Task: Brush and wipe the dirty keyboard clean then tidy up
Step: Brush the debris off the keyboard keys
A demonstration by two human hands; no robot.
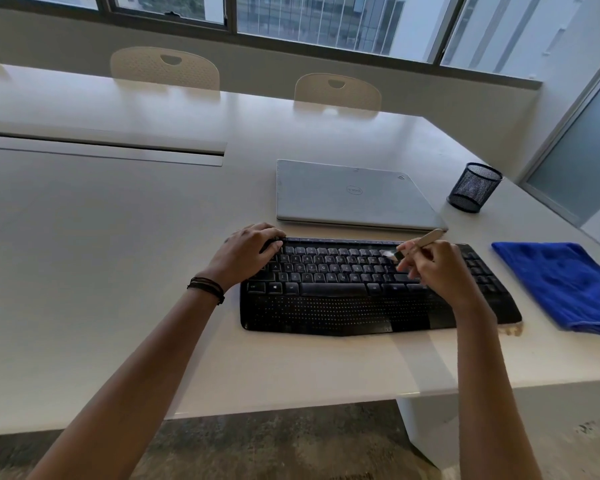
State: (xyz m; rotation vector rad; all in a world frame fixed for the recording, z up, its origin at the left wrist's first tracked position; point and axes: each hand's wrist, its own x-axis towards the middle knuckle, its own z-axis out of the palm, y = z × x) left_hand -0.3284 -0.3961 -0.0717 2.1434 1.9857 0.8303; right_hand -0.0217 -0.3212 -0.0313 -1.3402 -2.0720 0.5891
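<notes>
a small pale-handled brush [420, 241] is pinched in the fingers of the right hand [433, 270], its bristles set down on the upper key rows at the right of the main key block. the upper left corner of the black keyboard [343, 306] is gripped by the left hand [250, 252], fingers curled over the far edge, so that the board is judged to be steadied against the strokes. a dark corded bracelet [207, 288] is worn on the left wrist.

the keyboard lies flat on the white table [118, 237], near its front edge. a pale speck is seen at its near right corner, too small to be identified.

just to the right, a folded blue microfibre cloth [561, 282] is laid flat and touched by neither hand. behind the keyboard a closed silver dell laptop [350, 195] is placed, and beside that a dark mesh pen cup [474, 187].

the brushing stage is judged to be under way. wiping with the cloth has apparently not been begun, and the tidying, probably the brush and cloth being put away, is left to be done.
</notes>
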